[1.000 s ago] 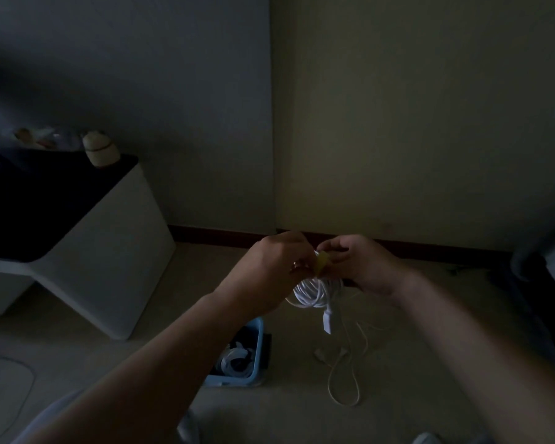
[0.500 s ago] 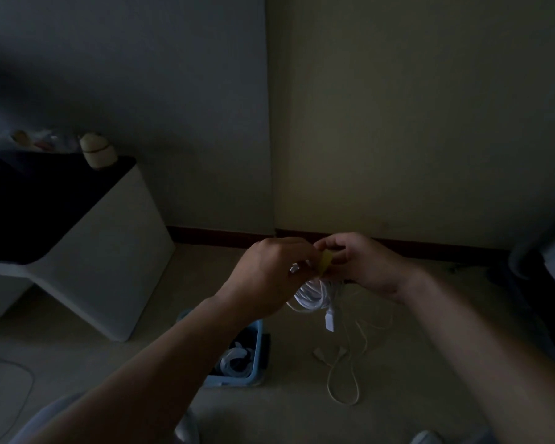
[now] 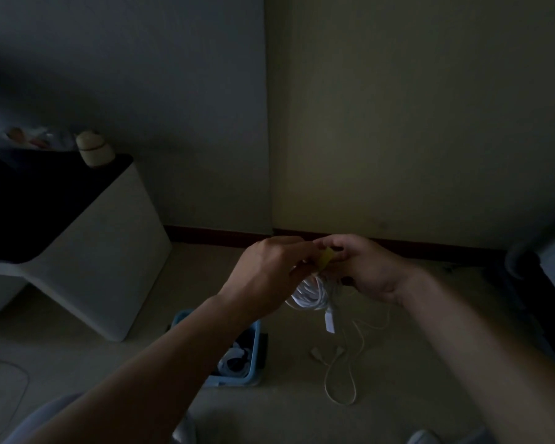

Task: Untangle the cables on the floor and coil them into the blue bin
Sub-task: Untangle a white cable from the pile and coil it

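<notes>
Bin (image 3: 255, 357), lower centre, holds coiled cables; a loose cable (image 3: 340, 376) lies on the floor beside it. Above, left hand (image 3: 269, 274) and right hand (image 3: 366, 267) grasp a white coil (image 3: 311, 291) and yellow tie (image 3: 326, 258).

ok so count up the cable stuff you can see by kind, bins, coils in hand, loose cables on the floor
Bin: 1
Coil held in both hands, left hand and right hand: 1
Yellow tie at the coil: 1
Loose cable on the floor: 1 clearly visible
Total: 4
</notes>
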### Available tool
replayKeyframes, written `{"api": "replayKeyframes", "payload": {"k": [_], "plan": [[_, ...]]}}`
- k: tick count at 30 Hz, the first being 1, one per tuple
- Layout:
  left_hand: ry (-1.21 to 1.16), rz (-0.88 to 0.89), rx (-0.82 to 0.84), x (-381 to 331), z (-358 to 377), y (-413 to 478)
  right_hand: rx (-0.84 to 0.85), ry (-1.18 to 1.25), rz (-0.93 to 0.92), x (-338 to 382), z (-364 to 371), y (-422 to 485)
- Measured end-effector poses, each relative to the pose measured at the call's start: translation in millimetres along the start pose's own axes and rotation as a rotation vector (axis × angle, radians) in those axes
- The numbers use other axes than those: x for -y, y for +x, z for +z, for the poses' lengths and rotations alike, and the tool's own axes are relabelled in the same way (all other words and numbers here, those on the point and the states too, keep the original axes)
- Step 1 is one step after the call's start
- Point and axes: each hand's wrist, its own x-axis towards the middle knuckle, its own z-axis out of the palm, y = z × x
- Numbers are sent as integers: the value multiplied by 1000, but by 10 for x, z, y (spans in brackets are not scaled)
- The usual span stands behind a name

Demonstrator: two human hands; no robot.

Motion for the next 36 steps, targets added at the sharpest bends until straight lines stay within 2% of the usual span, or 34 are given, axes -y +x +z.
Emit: {"api": "replayKeyframes", "payload": {"k": [5,10,25,36], "plan": [[-20,-17,4,13,6,-7,12,-42,1,-11,-14,-7],[-66,-91,-13,29,46,-7,-25,-153,-78,-60,25,4],[-108,-77,23,37,37,23,45,-303,-123,-18,45,12],[-99,-118,67,55,37,45,-45,-397,-93,9,136,0]]}}
